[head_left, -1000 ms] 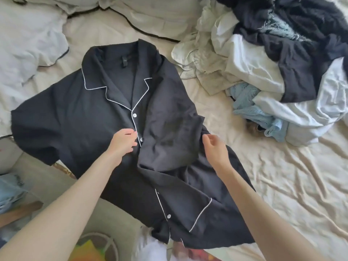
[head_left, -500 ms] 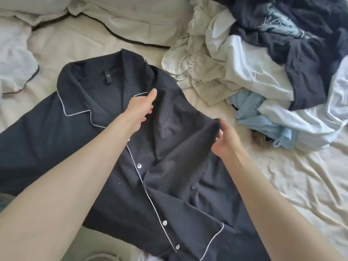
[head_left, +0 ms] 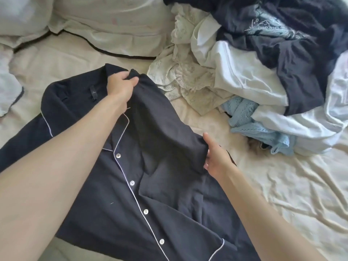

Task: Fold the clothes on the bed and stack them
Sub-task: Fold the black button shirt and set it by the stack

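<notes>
A black pyjama shirt (head_left: 116, 213) with white piping and buttons lies front-up on the cream bed sheet (head_left: 282, 194). Its right sleeve is folded inward across the chest. My left hand (head_left: 121, 85) grips the shirt's right shoulder near the collar. My right hand (head_left: 216, 159) holds the cuff end of the folded sleeve, fingers under the fabric and thumb up beside it.
A heap of unfolded clothes (head_left: 263, 63) fills the upper right: dark navy pieces, white garments, a pale patterned cloth (head_left: 180, 72) and a light blue knit (head_left: 250, 125). Pillows (head_left: 105, 19) with dark piping lie along the top. Wrinkled sheet spreads at the right.
My left hand moved up from the button placket to the shoulder and took hold there. My right hand carried the sleeve further over the chest. The view shifted closer and up the bed.
</notes>
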A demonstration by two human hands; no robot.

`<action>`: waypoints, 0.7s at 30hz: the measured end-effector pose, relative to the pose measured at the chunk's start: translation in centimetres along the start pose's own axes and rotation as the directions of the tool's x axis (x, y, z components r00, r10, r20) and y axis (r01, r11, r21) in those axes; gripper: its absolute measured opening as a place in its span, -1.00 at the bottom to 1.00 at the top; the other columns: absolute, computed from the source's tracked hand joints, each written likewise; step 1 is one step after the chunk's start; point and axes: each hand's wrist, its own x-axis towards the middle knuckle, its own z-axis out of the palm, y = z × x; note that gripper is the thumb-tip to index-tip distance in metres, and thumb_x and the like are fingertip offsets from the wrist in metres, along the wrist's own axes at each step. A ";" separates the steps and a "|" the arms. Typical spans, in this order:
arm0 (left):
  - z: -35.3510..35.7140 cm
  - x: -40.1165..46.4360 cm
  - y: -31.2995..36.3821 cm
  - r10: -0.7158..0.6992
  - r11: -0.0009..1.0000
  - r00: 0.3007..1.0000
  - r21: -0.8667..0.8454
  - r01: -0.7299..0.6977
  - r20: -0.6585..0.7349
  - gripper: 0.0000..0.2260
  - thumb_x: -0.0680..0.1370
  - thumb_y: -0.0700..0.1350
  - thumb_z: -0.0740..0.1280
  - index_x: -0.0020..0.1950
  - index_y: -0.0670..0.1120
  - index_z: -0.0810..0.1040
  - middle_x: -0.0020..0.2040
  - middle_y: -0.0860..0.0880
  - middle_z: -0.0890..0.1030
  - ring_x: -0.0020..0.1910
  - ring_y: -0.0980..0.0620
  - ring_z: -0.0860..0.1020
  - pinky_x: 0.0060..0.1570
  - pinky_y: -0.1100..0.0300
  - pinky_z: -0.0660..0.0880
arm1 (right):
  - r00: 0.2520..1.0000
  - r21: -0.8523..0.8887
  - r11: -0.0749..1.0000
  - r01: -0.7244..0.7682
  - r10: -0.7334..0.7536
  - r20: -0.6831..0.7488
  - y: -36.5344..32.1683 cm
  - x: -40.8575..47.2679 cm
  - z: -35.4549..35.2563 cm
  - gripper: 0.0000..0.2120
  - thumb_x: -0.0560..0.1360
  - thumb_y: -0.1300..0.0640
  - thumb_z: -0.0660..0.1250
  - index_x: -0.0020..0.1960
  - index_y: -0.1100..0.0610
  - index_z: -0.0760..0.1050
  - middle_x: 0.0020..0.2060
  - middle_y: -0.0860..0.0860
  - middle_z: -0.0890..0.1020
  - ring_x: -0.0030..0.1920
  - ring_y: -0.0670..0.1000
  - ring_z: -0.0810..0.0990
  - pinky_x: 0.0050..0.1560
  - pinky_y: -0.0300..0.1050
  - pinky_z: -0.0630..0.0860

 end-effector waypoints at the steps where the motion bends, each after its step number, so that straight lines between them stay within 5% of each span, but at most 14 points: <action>1: -0.3 0.3 0.3 0.007 0.999 1.000 -0.048 -0.006 0.021 -0.79 0.56 -0.21 0.31 0.18 -0.06 0.58 0.12 -0.03 0.59 0.08 0.04 0.55 0.14 0.13 0.49 | 0.999 0.034 0.999 0.036 -0.036 0.005 -0.3 0.0 0.1 -0.68 0.55 0.01 0.30 0.17 0.20 0.54 -0.04 0.14 0.63 -0.08 0.16 0.59 -0.07 -0.15 0.46; 3: -0.5 0.3 0.6 -0.010 0.984 0.997 -0.178 0.024 0.082 -0.66 0.57 -0.26 0.30 0.35 -0.11 0.47 0.17 -0.03 0.57 0.07 0.07 0.57 0.08 0.20 0.53 | 0.998 0.197 0.979 0.057 -0.062 0.020 -0.9 0.1 0.1 -0.90 0.56 0.16 0.25 -0.04 0.16 0.52 -0.23 0.05 0.58 -0.26 0.01 0.53 -0.21 -0.22 0.41; 6: 0.0 -0.5 0.5 -0.041 0.949 0.985 -0.301 0.091 0.171 -0.72 0.57 -0.27 0.29 0.29 -0.15 0.47 -0.06 -0.01 0.60 -0.14 0.11 0.59 -0.17 0.28 0.56 | 0.993 0.446 0.895 0.011 -0.061 0.098 -1.8 0.0 -0.6 -0.85 0.58 0.16 0.21 -0.13 0.12 0.50 -0.19 -0.01 0.63 -0.25 -0.04 0.56 -0.26 -0.21 0.50; 10: 1.2 -1.2 -0.8 -0.094 0.995 0.990 -0.019 0.096 0.105 -0.88 0.55 -0.06 0.36 -0.09 -0.11 0.56 -0.10 -0.05 0.61 -0.05 -0.03 0.59 -0.04 0.12 0.58 | 0.997 0.245 0.969 0.015 -0.033 0.072 -1.6 0.4 -1.0 -0.62 0.54 -0.18 0.22 0.03 0.13 0.54 -0.19 0.11 0.60 -0.28 -0.03 0.44 -0.32 -0.23 0.33; 13: 1.7 -0.6 -1.2 -0.025 0.981 0.999 0.189 0.031 -0.031 -0.75 0.50 0.06 0.39 -0.12 -0.14 0.52 -0.14 -0.11 0.54 -0.19 -0.04 0.51 -0.02 0.02 0.56 | 0.998 0.115 0.993 -0.035 0.030 0.048 -2.4 0.9 -0.6 -0.72 0.56 -0.15 0.22 -0.20 0.02 0.37 -0.38 0.00 0.30 -0.39 -0.04 0.23 -0.35 -0.16 0.18; 18: 3.0 0.5 1.5 0.089 0.994 0.996 0.056 -0.089 0.014 -0.83 0.54 -0.06 0.36 -0.21 -0.11 0.55 -0.27 0.01 0.52 -0.23 0.08 0.45 -0.22 0.25 0.41 | 0.999 0.372 0.928 -0.005 0.021 -0.040 -4.1 1.0 0.1 -0.83 0.55 0.18 0.25 -0.22 0.12 0.43 -0.33 0.03 0.48 -0.34 -0.02 0.44 -0.28 -0.17 0.39; 21: 4.4 1.0 2.9 0.101 0.994 0.994 0.027 -0.102 0.043 -0.83 0.57 -0.22 0.30 0.14 -0.15 0.58 -0.11 0.06 0.60 -0.15 0.16 0.54 -0.19 0.43 0.46 | 0.999 0.378 0.926 0.003 0.009 -0.031 -4.1 1.1 0.1 -0.85 0.56 0.13 0.25 -0.15 0.15 0.50 -0.22 0.05 0.58 -0.25 0.00 0.52 -0.21 -0.13 0.44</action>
